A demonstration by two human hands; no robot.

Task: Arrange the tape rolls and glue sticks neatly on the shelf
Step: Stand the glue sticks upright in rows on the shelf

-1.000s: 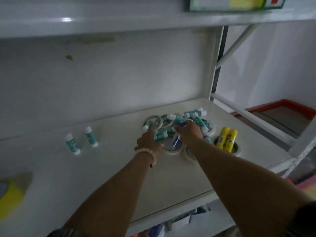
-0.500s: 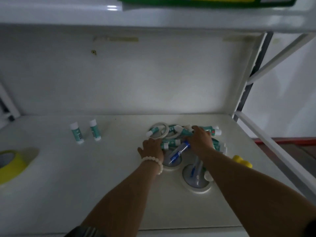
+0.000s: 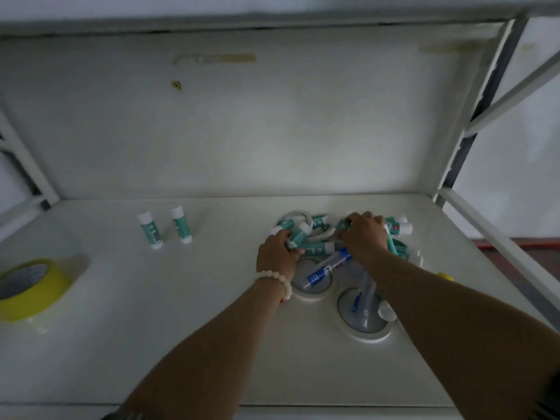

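A heap of green glue sticks [image 3: 318,247] and white tape rolls [image 3: 363,325] lies on the white shelf [image 3: 181,328] at centre right. My left hand [image 3: 277,256], with a bead bracelet on the wrist, grips a green glue stick [image 3: 298,236] at the heap's left side. My right hand [image 3: 362,233] curls its fingers round another green stick in the top of the heap. A blue-labelled clear glue stick [image 3: 328,266] lies across a white tape roll [image 3: 312,283] between my wrists. Two green glue sticks [image 3: 165,227] stand upright at the left.
A yellow tape roll [image 3: 30,286] lies at the shelf's left edge. Something yellow [image 3: 445,276] peeks out behind my right forearm. The back wall [image 3: 242,131] closes off the rear. A white frame post and braces [image 3: 472,122] stand at the right.
The camera has moved closer and tilted down. My left hand has closed on a green stick at the heap's left, and my right hand has reached deeper into the top of the heap.
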